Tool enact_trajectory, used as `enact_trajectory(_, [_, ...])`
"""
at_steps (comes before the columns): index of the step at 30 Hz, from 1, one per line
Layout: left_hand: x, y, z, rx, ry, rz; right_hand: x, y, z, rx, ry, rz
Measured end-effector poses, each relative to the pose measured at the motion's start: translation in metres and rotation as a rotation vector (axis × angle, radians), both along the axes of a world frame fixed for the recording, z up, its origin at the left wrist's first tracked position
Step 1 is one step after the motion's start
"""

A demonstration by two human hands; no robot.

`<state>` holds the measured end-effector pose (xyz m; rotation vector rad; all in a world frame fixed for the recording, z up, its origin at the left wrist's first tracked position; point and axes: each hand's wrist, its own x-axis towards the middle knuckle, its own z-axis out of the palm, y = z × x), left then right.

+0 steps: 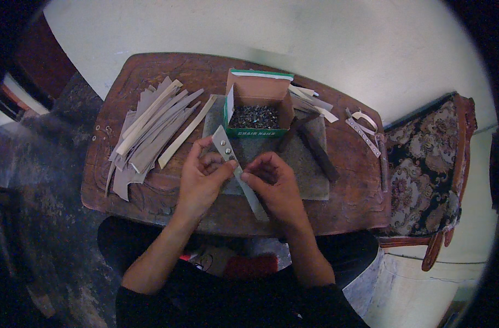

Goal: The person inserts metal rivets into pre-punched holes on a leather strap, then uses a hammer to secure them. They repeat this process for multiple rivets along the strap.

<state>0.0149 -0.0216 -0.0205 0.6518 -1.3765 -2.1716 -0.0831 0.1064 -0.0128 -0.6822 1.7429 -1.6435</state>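
Observation:
My left hand (199, 174) pinches a narrow pale grey strip (251, 199) between thumb and fingers, holding it slanted above the table. A few shiny round-headed nails (225, 146) sit in a row along its upper part. Closed in a pinch, my right hand (272, 177) meets the strip's edge just below my left thumb; whatever lies between its fingertips is hidden. Beyond both hands stands an open green-and-white cardboard box (257, 133) with many small loose nails (254, 117) inside.
A flat grey slab (309, 188) lies on the carved wooden table (167, 206), bearing the box and a dark hammer-like tool (318, 156). Cut strips (156, 131) are heaped at left, more strips (312, 101) behind the box. A studded strip (364, 136) lies at right, near a flowered chair (424, 164).

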Motion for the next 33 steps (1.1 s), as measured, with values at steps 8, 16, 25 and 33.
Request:
enact_trajectory(8, [0.000, 0.001, 0.001, 0.055, -0.013, -0.019, -0.002, 0.007, 0.007, 0.054, -0.056, -0.017])
enact_trajectory(16, [-0.001, 0.001, -0.002, -0.009, 0.013, -0.062, -0.003, 0.002, 0.011, 0.119, -0.151, -0.012])
enact_trajectory(25, [0.000, -0.004, 0.004, 0.065, -0.059, 0.014, -0.015, -0.001, 0.012, 0.027, -0.203, 0.054])
enact_trajectory(33, [0.001, -0.009, -0.002, 0.052, -0.099, 0.023, -0.052, -0.050, 0.045, 0.088, 0.920, -0.092])
